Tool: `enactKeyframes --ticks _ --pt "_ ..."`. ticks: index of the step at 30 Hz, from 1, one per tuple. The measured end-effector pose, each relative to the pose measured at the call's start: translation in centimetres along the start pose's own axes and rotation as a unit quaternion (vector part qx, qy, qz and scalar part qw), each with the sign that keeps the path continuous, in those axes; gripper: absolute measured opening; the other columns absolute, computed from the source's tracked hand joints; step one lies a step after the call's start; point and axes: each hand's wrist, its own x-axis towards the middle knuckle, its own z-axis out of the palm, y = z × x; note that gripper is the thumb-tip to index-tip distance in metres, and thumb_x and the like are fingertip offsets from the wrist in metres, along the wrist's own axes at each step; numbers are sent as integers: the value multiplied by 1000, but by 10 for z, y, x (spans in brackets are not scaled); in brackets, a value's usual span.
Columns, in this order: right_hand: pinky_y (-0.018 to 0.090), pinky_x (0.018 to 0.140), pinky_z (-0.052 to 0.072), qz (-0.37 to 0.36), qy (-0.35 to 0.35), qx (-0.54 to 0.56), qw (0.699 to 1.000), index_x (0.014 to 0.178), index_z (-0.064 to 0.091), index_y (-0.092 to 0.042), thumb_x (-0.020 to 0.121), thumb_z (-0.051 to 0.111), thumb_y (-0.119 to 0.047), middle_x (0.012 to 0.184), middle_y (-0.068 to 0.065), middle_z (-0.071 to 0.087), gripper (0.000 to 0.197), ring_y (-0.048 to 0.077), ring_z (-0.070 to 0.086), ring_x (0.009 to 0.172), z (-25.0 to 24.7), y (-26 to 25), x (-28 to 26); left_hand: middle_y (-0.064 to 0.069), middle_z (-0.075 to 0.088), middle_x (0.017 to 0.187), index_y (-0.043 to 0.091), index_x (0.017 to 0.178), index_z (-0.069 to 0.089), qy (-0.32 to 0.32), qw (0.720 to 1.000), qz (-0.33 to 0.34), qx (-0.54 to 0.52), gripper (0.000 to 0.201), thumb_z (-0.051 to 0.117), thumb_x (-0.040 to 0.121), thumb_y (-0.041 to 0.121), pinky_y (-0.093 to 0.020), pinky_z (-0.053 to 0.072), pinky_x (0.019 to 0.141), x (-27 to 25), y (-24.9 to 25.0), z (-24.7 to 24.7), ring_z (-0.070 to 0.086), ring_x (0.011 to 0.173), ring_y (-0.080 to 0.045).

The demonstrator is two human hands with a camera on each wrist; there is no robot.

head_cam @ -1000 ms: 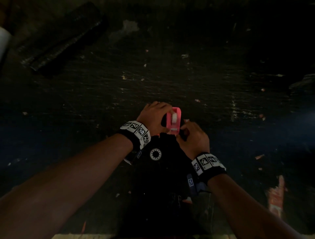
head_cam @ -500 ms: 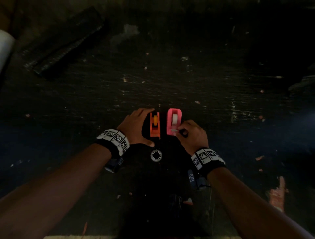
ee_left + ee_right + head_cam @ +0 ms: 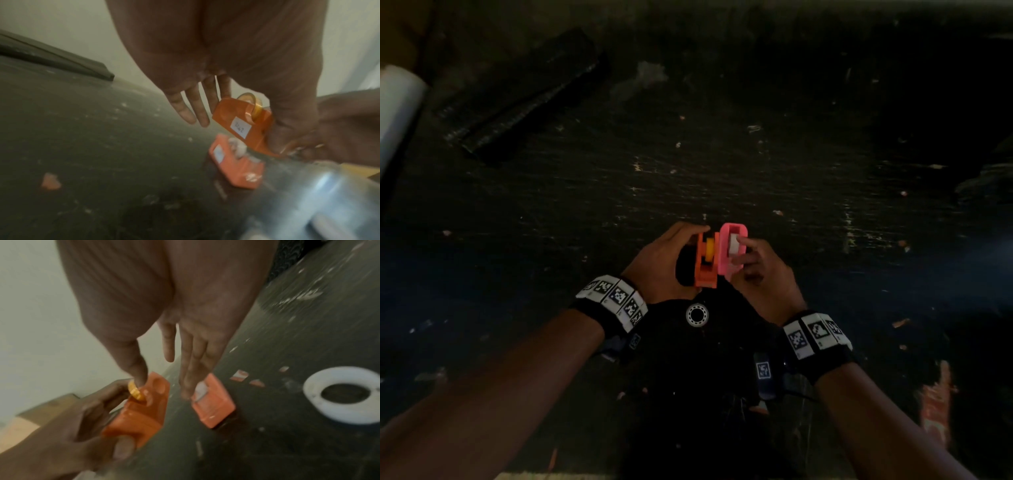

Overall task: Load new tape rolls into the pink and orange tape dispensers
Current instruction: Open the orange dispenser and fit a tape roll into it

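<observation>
My left hand (image 3: 693, 257) grips the orange dispenser (image 3: 705, 270) and holds it tilted just above the dark table. A yellow tape roll (image 3: 710, 248) sits in the orange dispenser (image 3: 141, 415), and my right thumb (image 3: 139, 374) presses on that yellow roll (image 3: 134, 391). The pink dispenser (image 3: 724, 260) stands on the table right beside it with a white roll (image 3: 733, 244) inside. My right hand (image 3: 743, 253) hovers over the pink dispenser (image 3: 213, 408), fingers stretched down toward it. In the left wrist view the orange dispenser (image 3: 240, 128) hangs above the pink dispenser (image 3: 236, 168).
A loose white tape roll (image 3: 688, 314) lies flat on the table near my wrists, also the white roll (image 3: 339, 415). A black bundle (image 3: 524, 99) lies at the back left and a white cylinder (image 3: 397, 102) at the far left. Small paper scraps (image 3: 50, 181) dot the table.
My left hand left the pink dispenser, reached the orange dispenser on the table and has lifted it. My right hand moved from the pink dispenser's front end up to the yellow roll.
</observation>
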Motion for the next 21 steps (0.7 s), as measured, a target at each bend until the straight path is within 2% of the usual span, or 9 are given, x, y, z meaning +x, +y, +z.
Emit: enactKeyframes --ticks 2,4,5,7,9,11,14,18,21 --pt "23 87 54 0 -53 53 997 146 39 -37 84 78 -14 119 -3 68 76 5 67 106 3 -3 0 11 39 150 33 152 34 3 999 22 -37 111 96 60 31 -25 46 106 -13 8 -3 54 128 -4" --pt "24 91 56 -7 -97 85 992 146 39 -39 84 77 -8 116 0 70 79 4 68 108 3 -7 -3 14 37 149 34 154 32 -1 997 35 -62 112 96 62 34 -19 49 104 -25 16 -5 55 124 2" --pt "28 95 56 -6 -111 95 989 145 40 -39 84 77 -5 114 1 72 79 5 68 108 3 -9 -4 16 35 150 36 155 31 -3 997 36 -72 113 96 62 35 -17 50 102 -32 20 -7 54 124 3" --pt "39 100 55 -5 -122 105 987 144 44 -38 82 77 -3 112 4 73 78 8 70 108 1 -13 -8 17 31 153 41 156 28 -10 993 18 -115 118 98 61 38 -17 53 98 -43 25 -9 58 122 -1" --pt "41 100 55 -11 -126 111 986 144 46 -35 82 78 -1 111 5 73 78 11 70 107 1 -14 -11 14 32 154 45 155 30 2 981 -19 -193 115 97 62 37 -23 57 94 -52 28 -9 67 115 -8" --pt "41 99 56 -16 -132 119 984 143 47 -34 82 77 1 108 4 73 77 10 71 106 2 -15 -16 10 48 148 42 150 41 24 958 -55 -279 95 92 72 27 -32 60 95 -56 30 -6 72 110 -11" --pt "38 97 57 -26 -140 129 981 141 47 -33 82 76 4 105 1 73 76 9 71 104 4 -14 -21 -1 74 119 30 138 58 31 943 -80 -323 68 86 79 11 -37 59 98 -56 27 -3 74 108 -13" --pt "36 95 57 -34 -116 121 985 141 48 -32 81 77 4 112 6 73 75 14 72 106 3 -7 -24 -4 78 107 30 132 62 62 940 -94 -322 63 86 79 9 -31 58 93 -60 10 -5 75 104 -14" --pt "27 90 57 -34 -90 108 989 138 48 -34 81 77 4 115 -1 72 74 9 71 104 -2 -1 -26 6 76 104 34 134 61 84 964 -130 -216 64 87 78 17 -25 57 87 -67 -13 -6 73 97 -6"
